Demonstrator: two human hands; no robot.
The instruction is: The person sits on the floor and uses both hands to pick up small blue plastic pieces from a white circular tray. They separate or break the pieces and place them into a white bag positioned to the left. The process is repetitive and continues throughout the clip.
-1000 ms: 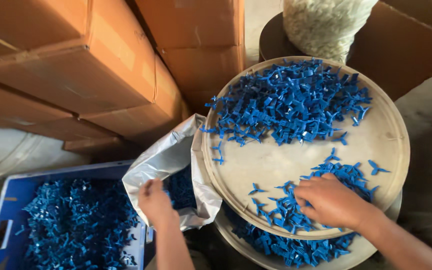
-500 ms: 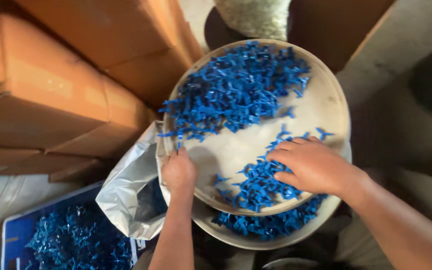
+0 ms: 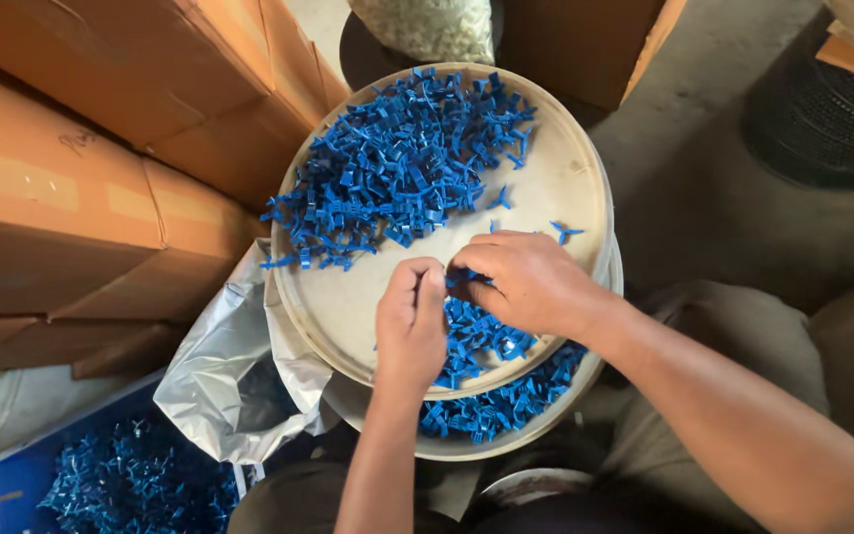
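A round beige tray rests tilted on a white bucket and carries a big heap of small blue plastic pieces. More blue pieces lie in the bucket under the tray. My left hand and my right hand meet over the near part of the tray. Their fingertips pinch together on a small blue piece. A smaller pile of blue pieces lies just beneath the hands.
Stacked brown cardboard boxes fill the left side. A silver plastic bag hangs open beside the tray. A blue crate with more blue pieces sits bottom left. A dark round container stands at top right on the concrete floor.
My left hand came up from the silver bag onto the tray and joined the right hand. The view has shifted so the tray sits more central.
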